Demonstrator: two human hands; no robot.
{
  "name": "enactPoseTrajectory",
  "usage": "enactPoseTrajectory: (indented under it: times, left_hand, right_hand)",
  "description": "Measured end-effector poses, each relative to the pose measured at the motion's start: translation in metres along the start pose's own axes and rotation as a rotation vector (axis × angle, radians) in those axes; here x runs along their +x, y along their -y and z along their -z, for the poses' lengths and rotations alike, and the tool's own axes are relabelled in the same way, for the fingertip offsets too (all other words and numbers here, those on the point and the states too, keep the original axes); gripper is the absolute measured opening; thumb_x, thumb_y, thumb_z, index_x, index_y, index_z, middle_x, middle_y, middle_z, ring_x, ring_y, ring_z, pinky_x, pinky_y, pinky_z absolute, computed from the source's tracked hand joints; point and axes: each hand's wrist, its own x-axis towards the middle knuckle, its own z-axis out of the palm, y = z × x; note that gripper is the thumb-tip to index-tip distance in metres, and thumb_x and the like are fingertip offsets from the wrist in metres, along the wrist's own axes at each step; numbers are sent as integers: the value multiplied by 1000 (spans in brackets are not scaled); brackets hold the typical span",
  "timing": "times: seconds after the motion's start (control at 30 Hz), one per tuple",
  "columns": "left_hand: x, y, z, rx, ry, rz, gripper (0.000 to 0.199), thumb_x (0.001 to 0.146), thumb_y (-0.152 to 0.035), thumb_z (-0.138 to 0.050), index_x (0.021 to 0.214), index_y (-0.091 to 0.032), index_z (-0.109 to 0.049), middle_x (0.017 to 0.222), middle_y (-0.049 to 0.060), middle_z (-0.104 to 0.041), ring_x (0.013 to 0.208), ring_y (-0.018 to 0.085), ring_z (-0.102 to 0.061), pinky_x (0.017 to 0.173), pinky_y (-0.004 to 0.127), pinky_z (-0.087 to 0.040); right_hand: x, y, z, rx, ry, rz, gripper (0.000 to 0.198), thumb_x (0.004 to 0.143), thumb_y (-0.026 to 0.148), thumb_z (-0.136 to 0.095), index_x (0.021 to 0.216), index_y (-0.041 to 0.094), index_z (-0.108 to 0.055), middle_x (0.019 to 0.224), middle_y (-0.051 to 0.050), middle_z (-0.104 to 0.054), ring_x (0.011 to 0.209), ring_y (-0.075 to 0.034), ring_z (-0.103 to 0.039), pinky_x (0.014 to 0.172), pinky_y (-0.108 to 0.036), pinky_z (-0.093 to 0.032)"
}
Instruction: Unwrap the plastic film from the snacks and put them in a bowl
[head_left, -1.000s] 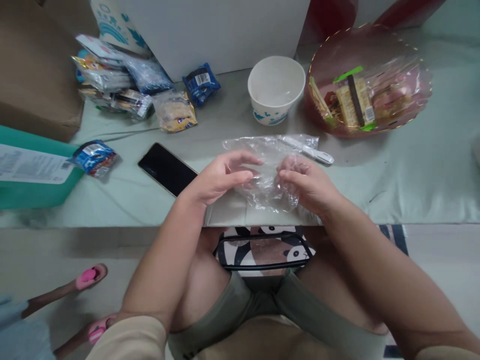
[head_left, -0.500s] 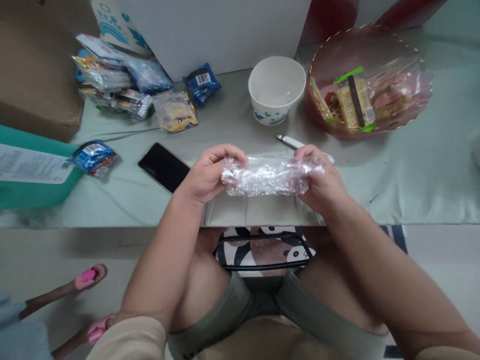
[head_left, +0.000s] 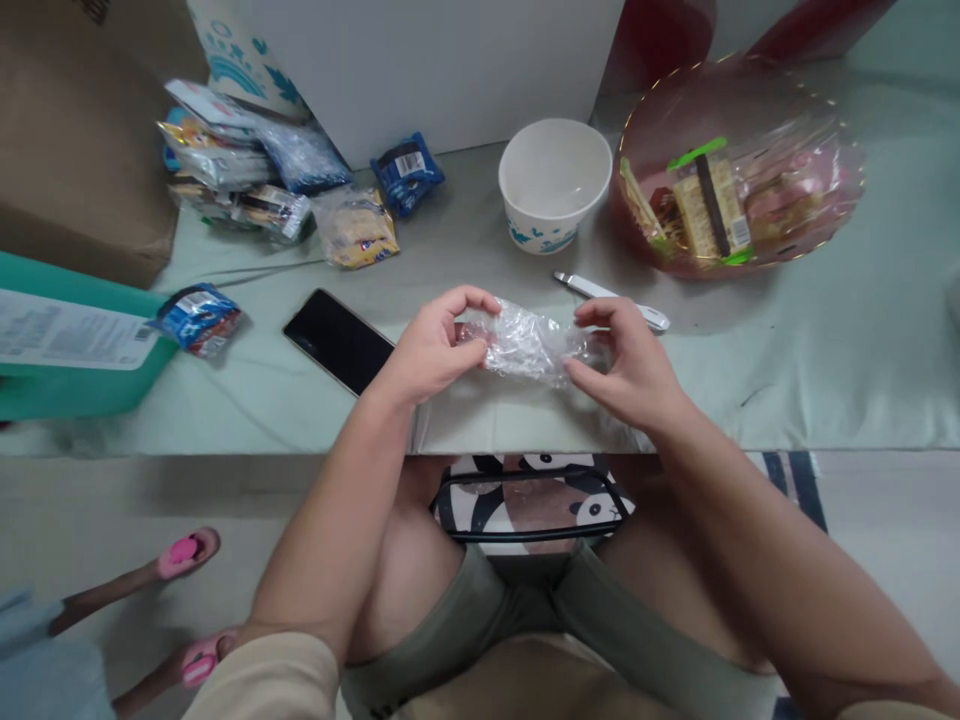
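A crumpled piece of clear plastic wrap (head_left: 527,345) is stretched between my two hands, just above the near edge of the table. My left hand (head_left: 448,342) pinches its left end between thumb and fingers. Around the right end curl the thumb and fingers of my right hand (head_left: 626,360). Just beyond the right hand lies a slim white tool with a metal tip (head_left: 611,300), partly behind the fingers. A black phone (head_left: 337,340) rests beside my left wrist. Further back stands a white paper bowl (head_left: 555,185) with blue-green prints; its visible inside holds nothing.
A pink transparent basket (head_left: 814,225) with wrapped snacks stands at the back right. Several snack packets (head_left: 232,160) are piled at the back left, near a cardboard box (head_left: 75,150). A green container (head_left: 82,390) sits at the left edge. Another person's pink sandals (head_left: 187,552) show below.
The plastic wrap has been bunched into a shorter, more crumpled piece. My hands have come closer together, and the right fingers are more loosely curled.
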Motion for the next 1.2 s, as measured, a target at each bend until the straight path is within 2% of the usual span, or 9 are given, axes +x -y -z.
enactPoseTrajectory:
  times: [0.1, 0.23, 0.33, 0.43, 0.5, 0.63, 0.83, 1.0, 1.2]
  left_hand:
    - [-2, -1, 1, 39, 102, -12, 34, 67, -10, -65, 99, -22, -66, 72, -3, -61, 56, 10, -56, 54, 23, -47]
    - [0, -2, 2, 163, 215, -109, 33, 72, -12, -60, 103, -20, -68, 95, 4, -70, 69, 12, -64, 61, 24, -52]
    - [0, -4, -1, 387, -14, -274, 35, 76, -13, -59, 110, -19, -69, 116, 8, -71, 94, 17, -69, 78, 28, -57]
    - [-4, -6, -11, 578, -223, -506, 26, 82, -18, -62, 107, -19, -70, 117, 9, -73, 109, 21, -68, 97, 37, -55]
    - [-8, -7, -21, 603, -84, -570, 24, 86, -24, -63, 108, -18, -71, 116, 9, -76, 112, 23, -69, 104, 40, -53]
    - [-8, -5, -31, 481, 161, -334, 36, 87, -32, -64, 119, -17, -70, 117, 9, -77, 104, 23, -71, 93, 36, -55]
    - [-3, 0, -15, 227, 109, -140, 22, 85, -30, -57, 90, -15, -73, 83, 3, -72, 74, 15, -63, 68, 27, -49]
    - [-7, 1, -8, 119, 75, -174, 20, 81, -27, -62, 97, -17, -70, 95, 4, -71, 83, 14, -62, 71, 25, -48]
    - [-4, -9, 3, -36, -98, -166, 12, 85, -26, -62, 93, -18, -64, 88, 3, -65, 83, 13, -60, 69, 23, -47]
  right_hand:
    - [-1, 6, 7, 155, 15, -36, 37, 79, 35, -73, 113, 27, -60, 121, -7, -66, 117, -25, -61, 104, -43, -47]
    - [-1, 17, 5, 266, 438, -296, 29, 81, 41, -71, 101, 22, -64, 96, -5, -70, 87, -21, -65, 76, -34, -52]
    - [-3, 20, -3, 155, 593, -371, 18, 84, 37, -64, 84, 19, -67, 76, -1, -65, 69, -15, -57, 63, -29, -43]
    - [-4, 22, -8, 117, 471, -338, 20, 84, 37, -62, 78, 18, -65, 71, 0, -62, 67, -14, -53, 62, -28, -41]
    - [-4, 23, -9, 116, 373, -283, 23, 84, 40, -63, 74, 19, -63, 70, 0, -61, 66, -14, -53, 61, -28, -41]
    - [-2, 24, -8, 237, 243, -169, 19, 87, 38, -64, 89, 20, -68, 85, -3, -69, 76, -16, -61, 70, -31, -50]
    - [1, 16, -17, 187, 51, -117, 41, 76, 35, -79, 113, 25, -63, 115, -6, -68, 99, -20, -65, 84, -35, -53]
    - [-2, 15, -24, 99, 141, -97, 20, 81, 37, -73, 86, 22, -61, 73, 1, -62, 64, -15, -57, 62, -30, -46]
    - [31, 37, 0, -181, -426, 137, 21, 73, 29, -73, 74, 22, -53, 65, 3, -52, 56, -11, -43, 55, -27, -33]
